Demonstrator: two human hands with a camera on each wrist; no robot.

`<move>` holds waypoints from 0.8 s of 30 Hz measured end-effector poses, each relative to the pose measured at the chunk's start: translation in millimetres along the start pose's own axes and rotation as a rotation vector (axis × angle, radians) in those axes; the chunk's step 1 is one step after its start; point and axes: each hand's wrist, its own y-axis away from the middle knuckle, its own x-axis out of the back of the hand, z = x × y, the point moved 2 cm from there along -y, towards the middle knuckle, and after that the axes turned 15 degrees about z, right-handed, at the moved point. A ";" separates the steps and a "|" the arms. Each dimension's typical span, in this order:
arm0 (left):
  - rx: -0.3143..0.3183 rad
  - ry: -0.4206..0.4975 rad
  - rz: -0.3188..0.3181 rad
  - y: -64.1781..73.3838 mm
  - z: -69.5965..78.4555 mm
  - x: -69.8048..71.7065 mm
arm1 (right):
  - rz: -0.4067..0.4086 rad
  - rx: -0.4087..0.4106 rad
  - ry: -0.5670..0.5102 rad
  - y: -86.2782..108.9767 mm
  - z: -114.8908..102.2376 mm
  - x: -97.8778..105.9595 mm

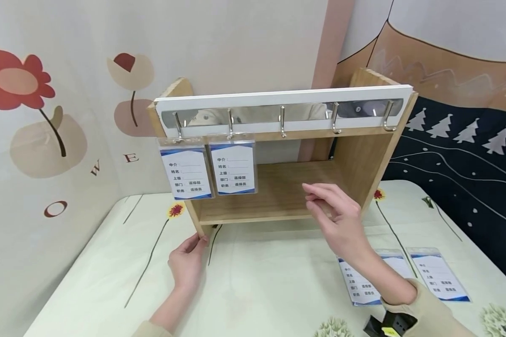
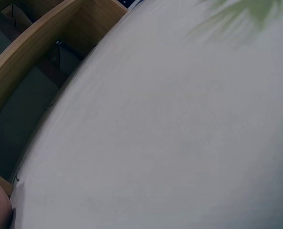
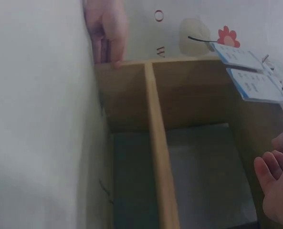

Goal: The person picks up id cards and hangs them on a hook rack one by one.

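Observation:
A wooden shelf [image 1: 278,187] stands on the table, with a white hook rack [image 1: 312,96] across its front top. Two clear-sleeved badges hang from the two leftmost hooks: one badge [image 1: 187,173] at the far left and a second badge [image 1: 233,168] beside it. My left hand [image 1: 187,262] grips the shelf's lower left corner between thumb and fingers. In front of the shelf opening, my right hand [image 1: 339,220] is raised with loosely bent fingers and nothing visible in them. The right wrist view shows the left hand [image 3: 108,26] at the side panel's bottom.
Two more badges lie on the table at the right: one badge [image 1: 362,285] is partly covered by my right forearm, the other badge [image 1: 438,276] lies beside it. Patterned cloth [image 1: 459,154] hangs behind. Three hooks, such as the middle hook [image 1: 282,121], bear no badge.

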 end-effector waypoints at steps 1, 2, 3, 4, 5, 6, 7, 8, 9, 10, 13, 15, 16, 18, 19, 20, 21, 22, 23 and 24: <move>-0.001 0.003 0.002 0.3 0.0 -0.2 | -0.006 -0.013 0.016 2.5 1.5 3.9; -0.003 0.010 0.004 0.3 -0.4 -0.2 | -0.010 -0.026 0.034 4.8 2.9 8.0; -0.004 0.011 0.006 0.4 -0.5 -0.4 | -0.012 -0.039 0.054 7.1 4.1 12.2; -0.003 0.012 0.007 0.7 -0.4 -0.5 | -0.016 -0.048 0.077 9.4 5.2 16.7; -0.002 0.013 0.010 0.9 -0.4 -0.5 | -0.018 -0.059 0.097 11.6 6.4 21.3; 0.001 0.014 0.010 0.8 -0.7 -0.5 | -0.019 -0.071 0.115 13.7 7.7 26.0; 0.005 0.018 0.011 0.9 -0.7 -0.5 | -0.020 -0.081 0.137 15.8 9.0 31.0; 0.008 0.021 0.009 1.1 -0.4 -0.1 | -0.018 -0.093 0.160 17.9 10.3 36.2; 0.011 0.019 0.006 1.7 0.3 0.1 | -0.018 -0.105 0.177 20.0 11.9 41.5; 0.015 0.022 0.005 2.0 0.8 0.3 | -0.018 -0.119 0.190 22.0 13.3 46.8; 0.017 0.027 0.003 2.0 0.8 0.4 | -0.012 -0.163 0.238 27.0 17.6 61.5; 0.015 0.023 0.005 1.5 0.1 -0.2 | -0.008 -0.190 0.267 29.1 19.3 70.9; 0.015 0.022 0.008 1.1 -0.2 -0.1 | -0.006 -0.203 0.286 30.1 20.0 75.0; 0.013 0.019 0.011 0.4 -1.1 0.3 | -0.004 -0.224 0.330 32.2 21.2 83.6; 0.013 0.017 0.012 0.3 -1.0 0.5 | -0.003 -0.234 0.353 33.4 21.5 87.7; 0.013 0.015 0.011 0.2 -0.9 0.7 | -0.001 -0.242 0.379 34.7 21.8 91.9; 0.011 0.016 0.009 0.3 -0.5 1.0 | 0.000 -0.249 0.401 36.3 22.7 95.8; 0.010 0.017 0.009 0.4 -0.2 1.3 | -0.001 -0.255 0.420 37.9 23.5 99.2; 0.008 0.015 0.009 0.4 -0.1 1.3 | -0.002 -0.260 0.435 39.4 24.3 102.3; 0.005 0.013 0.009 0.4 0.0 1.5 | -0.005 -0.264 0.441 40.9 25.5 105.2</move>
